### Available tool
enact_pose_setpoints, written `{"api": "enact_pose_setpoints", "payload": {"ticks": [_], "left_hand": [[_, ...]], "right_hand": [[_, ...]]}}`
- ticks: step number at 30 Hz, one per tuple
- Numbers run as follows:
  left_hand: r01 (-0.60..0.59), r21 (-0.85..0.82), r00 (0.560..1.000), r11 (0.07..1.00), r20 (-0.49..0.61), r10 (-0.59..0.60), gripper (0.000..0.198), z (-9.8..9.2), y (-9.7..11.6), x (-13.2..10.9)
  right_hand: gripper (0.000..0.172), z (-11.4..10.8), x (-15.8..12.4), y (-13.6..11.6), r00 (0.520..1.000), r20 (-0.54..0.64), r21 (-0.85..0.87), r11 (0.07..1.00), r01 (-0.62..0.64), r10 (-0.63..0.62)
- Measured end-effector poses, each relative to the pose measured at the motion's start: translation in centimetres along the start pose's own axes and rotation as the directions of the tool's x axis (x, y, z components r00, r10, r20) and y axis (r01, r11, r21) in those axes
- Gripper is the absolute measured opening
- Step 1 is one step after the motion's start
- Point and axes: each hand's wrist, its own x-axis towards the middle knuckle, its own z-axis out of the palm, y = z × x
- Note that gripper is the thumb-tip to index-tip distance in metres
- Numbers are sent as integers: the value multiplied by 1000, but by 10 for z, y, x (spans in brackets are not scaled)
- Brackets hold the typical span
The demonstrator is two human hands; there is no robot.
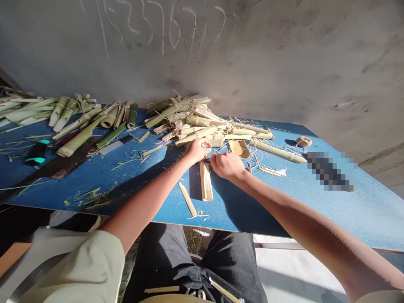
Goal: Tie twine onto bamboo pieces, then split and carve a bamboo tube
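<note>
My left hand (198,150) is closed, its fingers curled in just above the upper end of a split bamboo piece (206,185); what it grips is hidden. My right hand (227,165) makes a fist close to the right of that piece. A dark narrow tool (205,160), its kind unclear, shows between the hands, across the bamboo's upper end, and the right fist appears wrapped round one end of it. The bamboo piece points toward me, its pale face sunlit. A thin bamboo strip (187,199) lies to its left on the blue table (252,210).
Behind my hands rises a heap of split bamboo (202,120). More bamboo pieces (75,134), a broad dark blade (74,159) and a black-and-teal object (38,152) lie left. A brown sheet (239,148), twine ball (304,141) and blurred dark object (330,171) are right. A wall (268,63) stands behind.
</note>
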Motion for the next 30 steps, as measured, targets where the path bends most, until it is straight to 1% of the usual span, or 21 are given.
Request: {"api": "enact_pose_setpoints", "payload": {"ticks": [3,4,6,8,10,12,13,14,16,19,21,25,27,30], "left_hand": [[-8,19,1000,1000,-11,8,11,-1,-3,1],[-12,24,1000,1000,-14,12,12,-1,-5,2],[-20,28,1000,999,-16,20,13,0,-7,3],[-27,18,1000,999,-9,27,15,0,-8,3],[-36,-6,999,999,4,36,16,-1,-7,2],[-47,-35,999,998,17,47,13,-3,-5,1],[-53,-48,998,997,24,54,11,-4,-4,0],[-58,-60,998,997,33,60,11,-5,-3,-1],[-64,-80,996,995,62,69,11,-8,-2,-1],[-61,-94,991,994,117,72,16,-10,-2,0],[-52,-95,987,994,148,65,17,-10,-4,2],[-35,-97,983,995,177,51,13,-6,-9,8],[-32,-96,983,995,175,48,11,-3,-11,10],[-22,-97,983,995,179,39,8,2,-11,12]], "right_hand": [[65,-2,4,1,1000,6,-35,999,-19,20],[64,-3,5,1,1000,18,-39,999,-1,1],[58,-5,0,-1,996,55,-38,996,78,-76],[52,-6,-12,-4,979,94,-29,982,185,-182],[49,-9,-31,-6,956,116,-22,961,275,-271],[51,-11,-48,-4,943,112,-28,948,318,-313],[54,-13,-55,-1,944,102,-36,947,320,-315],[56,-15,-60,2,949,87,-48,951,306,-302],[62,-20,-61,10,971,44,-77,968,238,-236],[67,-26,-48,14,991,-25,-105,987,125,-128],[65,-30,-33,9,993,-56,-104,990,93,-99],[59,-29,-9,-11,993,-92,-95,993,64,-73],[57,-25,-5,-19,994,-96,-96,995,39,-48],[58,-17,-7,-21,996,-85,-93,996,-11,3]]}}
